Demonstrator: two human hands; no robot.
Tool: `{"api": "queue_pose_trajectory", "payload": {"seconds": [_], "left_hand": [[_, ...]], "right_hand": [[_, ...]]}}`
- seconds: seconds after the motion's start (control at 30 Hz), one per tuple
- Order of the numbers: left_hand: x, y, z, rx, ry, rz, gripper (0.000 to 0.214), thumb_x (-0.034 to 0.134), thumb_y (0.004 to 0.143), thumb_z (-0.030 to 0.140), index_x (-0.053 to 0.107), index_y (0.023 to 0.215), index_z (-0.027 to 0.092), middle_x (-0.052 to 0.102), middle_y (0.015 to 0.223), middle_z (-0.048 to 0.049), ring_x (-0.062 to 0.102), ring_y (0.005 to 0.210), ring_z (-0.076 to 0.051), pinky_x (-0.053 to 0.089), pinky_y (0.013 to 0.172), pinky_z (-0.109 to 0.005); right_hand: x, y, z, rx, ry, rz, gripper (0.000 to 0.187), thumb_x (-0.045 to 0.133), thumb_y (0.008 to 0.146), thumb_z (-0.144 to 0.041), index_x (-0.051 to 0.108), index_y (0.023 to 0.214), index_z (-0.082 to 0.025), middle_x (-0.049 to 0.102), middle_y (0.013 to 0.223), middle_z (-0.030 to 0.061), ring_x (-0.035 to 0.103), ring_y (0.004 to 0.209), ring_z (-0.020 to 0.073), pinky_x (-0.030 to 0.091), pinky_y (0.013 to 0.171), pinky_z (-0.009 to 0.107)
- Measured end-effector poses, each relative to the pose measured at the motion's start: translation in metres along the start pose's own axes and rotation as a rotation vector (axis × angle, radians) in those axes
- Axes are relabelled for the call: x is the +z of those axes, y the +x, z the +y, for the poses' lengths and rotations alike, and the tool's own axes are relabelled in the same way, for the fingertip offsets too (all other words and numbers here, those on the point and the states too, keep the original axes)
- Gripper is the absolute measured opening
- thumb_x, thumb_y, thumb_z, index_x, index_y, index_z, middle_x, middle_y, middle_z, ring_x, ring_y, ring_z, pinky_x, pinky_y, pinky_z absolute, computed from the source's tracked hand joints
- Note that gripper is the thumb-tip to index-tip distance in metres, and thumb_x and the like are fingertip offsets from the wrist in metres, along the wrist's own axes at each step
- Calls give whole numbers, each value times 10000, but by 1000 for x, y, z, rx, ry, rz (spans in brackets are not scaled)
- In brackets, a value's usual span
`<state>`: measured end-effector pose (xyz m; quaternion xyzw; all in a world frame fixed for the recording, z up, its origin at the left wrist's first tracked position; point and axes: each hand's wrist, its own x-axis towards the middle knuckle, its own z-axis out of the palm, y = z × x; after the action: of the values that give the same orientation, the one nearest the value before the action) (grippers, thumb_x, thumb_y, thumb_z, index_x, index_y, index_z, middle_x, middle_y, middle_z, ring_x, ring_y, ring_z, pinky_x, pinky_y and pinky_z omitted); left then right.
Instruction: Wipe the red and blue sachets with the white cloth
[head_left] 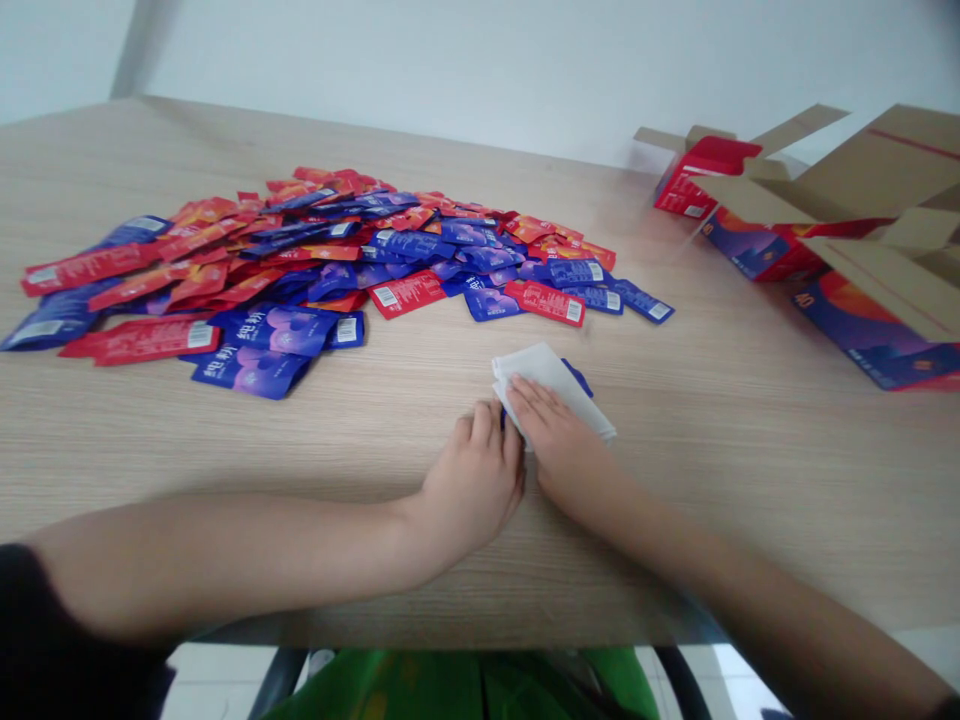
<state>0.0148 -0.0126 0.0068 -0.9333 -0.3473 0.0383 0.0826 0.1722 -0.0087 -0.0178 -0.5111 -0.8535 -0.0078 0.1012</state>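
Observation:
A folded white cloth or tissue (551, 372) lies over a blue pouch (577, 377), leaving only bits of the pouch's edges showing. My right hand (559, 435) rests on the cloth with its fingers stretched flat; its thumb is hidden. Just left of it, my left hand (476, 470) has its fingers curled closed at the pouch's near-left edge, where a little blue shows by the fingertips. The exact grip there is partly hidden.
A wide heap of red pouches (409, 293) and blue pouches (259, 370) spreads across the table (750, 480) beyond my hands and to the left. At the right stand opened cardboard boxes: a red box (686, 180) and a blue-and-orange box (862, 325), flaps spread.

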Motion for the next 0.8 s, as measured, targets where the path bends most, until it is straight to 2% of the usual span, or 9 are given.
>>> {"api": "queue_pose_trajectory", "payload": {"seconds": [0.13,0.2,0.3,0.4,0.47,0.6,0.67,0.8], "left_hand": [[3,0,1,-36,8,18,561,379,949,302,432,1376,-59,532,1339,-301,496,1240,-402,454,928,-471],[4,0,2,-36,12,18,567,380,948,306,427,1378,-62,533,1337,-304,500,1236,-404,458,923,-468],[4,0,1,-19,14,15,543,375,950,295,460,1356,-55,519,1353,-304,507,1225,-399,459,916,-467],[2,0,0,8,12,-6,489,384,949,280,529,1298,-31,556,1318,-286,517,1207,-384,460,909,-462],[1,0,0,-6,2,-8,493,386,949,285,518,1310,-24,555,1322,-280,511,1212,-369,461,903,-453],[0,1,1,-46,-6,4,562,395,945,313,434,1378,-43,524,1353,-293,490,1238,-374,452,921,-463],[0,1,1,-45,-4,3,569,396,944,314,431,1376,-55,529,1341,-304,493,1234,-387,454,918,-466],[0,0,0,-18,-7,-4,517,385,947,286,496,1328,-46,532,1339,-300,509,1216,-391,463,902,-462]], "right_hand": [[-6,5,31,194,-69,18,648,314,751,49,429,1388,76,420,1464,278,385,1390,293,364,1138,482],[-5,7,31,228,-121,22,620,312,771,52,436,1376,94,428,1450,295,406,1374,313,373,1130,481],[-1,5,9,99,-111,3,582,317,811,24,462,1373,67,427,1456,282,407,1373,316,369,1133,478],[2,2,-8,-41,-33,-5,589,313,820,-1,461,1389,24,413,1478,251,374,1398,280,352,1147,478],[1,2,-2,-31,0,-8,618,308,795,11,457,1394,15,417,1480,242,364,1405,264,354,1147,477],[-4,5,28,150,-57,27,641,319,751,41,455,1377,48,442,1458,260,389,1389,277,365,1137,477],[-4,6,31,191,-102,46,622,313,761,45,455,1367,67,446,1446,279,403,1379,291,368,1131,481],[0,4,4,8,-79,15,587,310,808,12,467,1372,44,432,1460,267,390,1388,285,357,1142,471]]}}
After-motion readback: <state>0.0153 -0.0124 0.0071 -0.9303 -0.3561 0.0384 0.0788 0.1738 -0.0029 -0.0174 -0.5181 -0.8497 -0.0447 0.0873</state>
